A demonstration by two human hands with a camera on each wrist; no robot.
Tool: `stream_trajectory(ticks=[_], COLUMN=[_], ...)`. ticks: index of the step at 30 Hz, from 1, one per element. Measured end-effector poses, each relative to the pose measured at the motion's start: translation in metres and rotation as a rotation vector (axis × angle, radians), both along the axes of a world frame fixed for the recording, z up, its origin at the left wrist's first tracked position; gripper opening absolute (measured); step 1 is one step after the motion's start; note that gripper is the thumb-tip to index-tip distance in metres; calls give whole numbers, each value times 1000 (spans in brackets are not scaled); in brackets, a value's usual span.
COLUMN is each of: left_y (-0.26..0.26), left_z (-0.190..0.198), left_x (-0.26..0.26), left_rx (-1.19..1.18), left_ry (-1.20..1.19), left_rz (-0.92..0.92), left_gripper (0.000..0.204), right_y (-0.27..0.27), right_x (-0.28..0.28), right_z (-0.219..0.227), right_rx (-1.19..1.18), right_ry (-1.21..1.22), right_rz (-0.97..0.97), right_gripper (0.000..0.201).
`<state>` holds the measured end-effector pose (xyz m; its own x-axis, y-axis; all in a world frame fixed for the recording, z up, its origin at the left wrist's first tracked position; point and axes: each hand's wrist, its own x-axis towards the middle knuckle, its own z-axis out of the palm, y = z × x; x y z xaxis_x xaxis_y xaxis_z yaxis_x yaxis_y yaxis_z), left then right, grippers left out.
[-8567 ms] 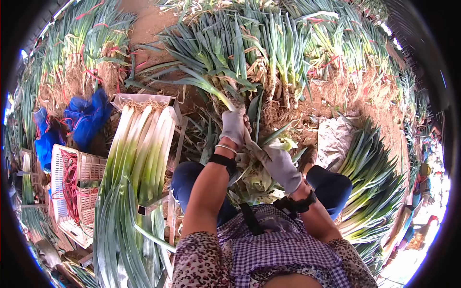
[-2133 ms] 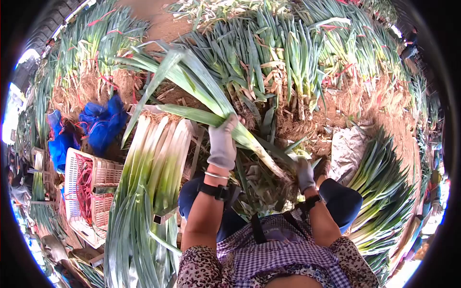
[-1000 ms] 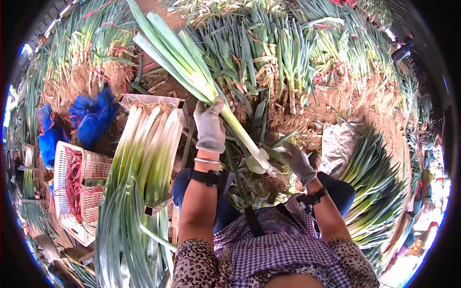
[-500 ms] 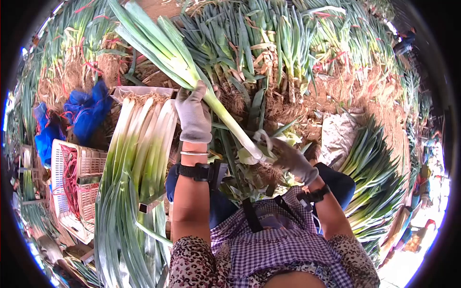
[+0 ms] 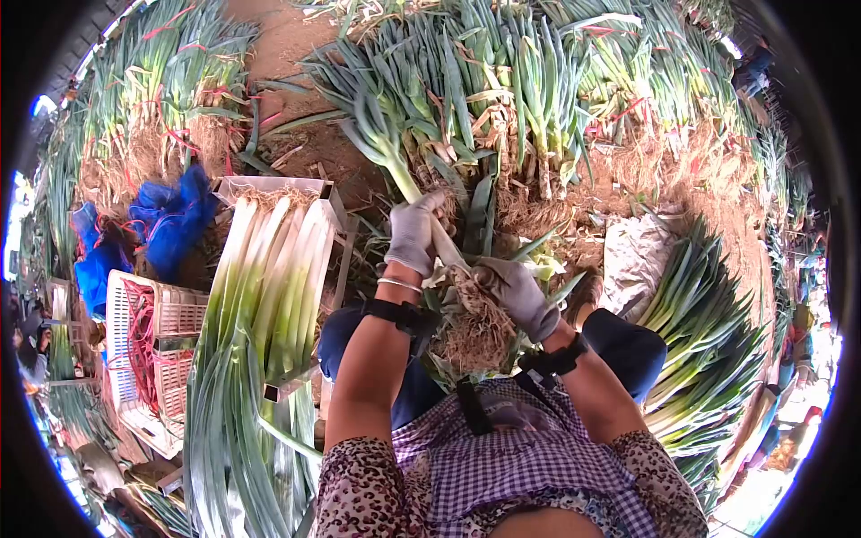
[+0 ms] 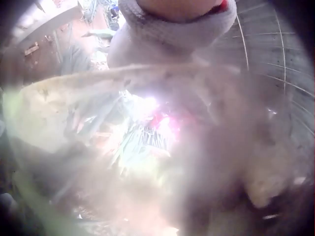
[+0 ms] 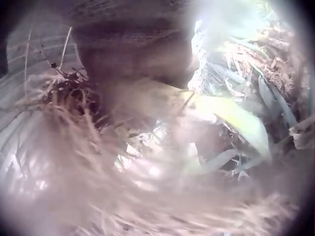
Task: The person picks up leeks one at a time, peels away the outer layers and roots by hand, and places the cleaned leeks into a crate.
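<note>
My gloved left hand (image 5: 414, 235) grips the pale stem of a leek (image 5: 447, 247) in the head view. The leek's green leaves point up and away, and its bushy brown roots (image 5: 480, 336) hang toward my lap. At the lower stem, just above the roots, the curled fingers of my gloved right hand (image 5: 520, 291) hold on. A white glove cuff (image 6: 167, 37) shows in the left wrist view; the rest there is badly blurred. Root strands (image 7: 88, 132) fill the lower part of the right wrist view, under the shaded glove (image 7: 133, 59).
Trimmed leeks (image 5: 278, 269) lie on a metal-framed rack to the left, beside a white plastic crate (image 5: 170, 314) with red ties. Blue mesh bags (image 5: 175, 220) lie behind it. Untrimmed leeks (image 5: 502, 90) stand in rows ahead; a leek pile (image 5: 708, 350) lies right, next to pale sacking (image 5: 632, 260).
Over the last half second my left hand has moved right and down, closer to the right hand. The leek has tipped so its leaves point more away and its roots swing toward my lap.
</note>
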<state>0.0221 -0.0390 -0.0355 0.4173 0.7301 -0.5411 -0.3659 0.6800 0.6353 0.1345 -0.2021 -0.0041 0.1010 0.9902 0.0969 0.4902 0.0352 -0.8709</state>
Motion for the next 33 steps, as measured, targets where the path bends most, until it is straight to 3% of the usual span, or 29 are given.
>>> stream_trajectory(ticks=[3, 6, 11, 14, 17, 19, 20, 21, 22, 25, 26, 27, 28, 30, 32, 33], left_y=[-1, 1, 40, 84, 58, 51, 43, 34, 26, 16, 18, 22, 27, 33, 46, 49], left_z=[-22, -3, -8, -24, -1, -24, -28, -29, -25, -34, -39, -40, -38, -35, -43, -44], left_x=[12, 7, -2, -21, -5, 10, 18, 23, 30, 40, 44, 46, 44, 37, 35, 36], left_rx=[-26, 10, 12, 13, -57, -79, -103, -122, -136, -240, -287, -333, -323, -311, -384, -430], left_ry=[108, 187, 181, 157, -111, -145, -194, -241, -287, -383, -358, -332, -318, -288, -195, -106], left_rz=[-7, -53, 80, 190, 327, 319, 313, 308, 327, 328, 349, 370, 380, 402, 412, 423], left_gripper=[13, 10, 10, 14, 18, 19, 19, 20, 21, 23, 22, 22, 22, 20, 20, 21], right_y=[-23, -58, -104, -142, -114, -78, -50, -21, 2, 49, 43, 35, 17, -30, -62, -73], right_x=[3, 5, 1, 22, 14, -1, -7, -17, -17, -20, -14, -13, -11, -3, -10, -15], right_z=[16, 34, 66, 60, 56, 28, 20, 10, -43, -26, -13, -29, -24, 0, 36, 51], right_rx=[26, -37, -155, -303, -478, -213, -399, -432, -64, 5, -220, -166, 54, -69, -395, -382], right_ry=[-150, -250, -270, -235, -325, -257, -44, 43, 261, 707, 852, 675, 5, -235, 399, 600], right_rz=[-42, -70, -136, -123, 28, -1, -94, -268, -316, -341, -349, -369, -269, -220, -442, -594], right_gripper=[15, 15, 20, 24, 34, 54, 60, 60, 61, 57, 48, 40, 37, 31, 27, 26])
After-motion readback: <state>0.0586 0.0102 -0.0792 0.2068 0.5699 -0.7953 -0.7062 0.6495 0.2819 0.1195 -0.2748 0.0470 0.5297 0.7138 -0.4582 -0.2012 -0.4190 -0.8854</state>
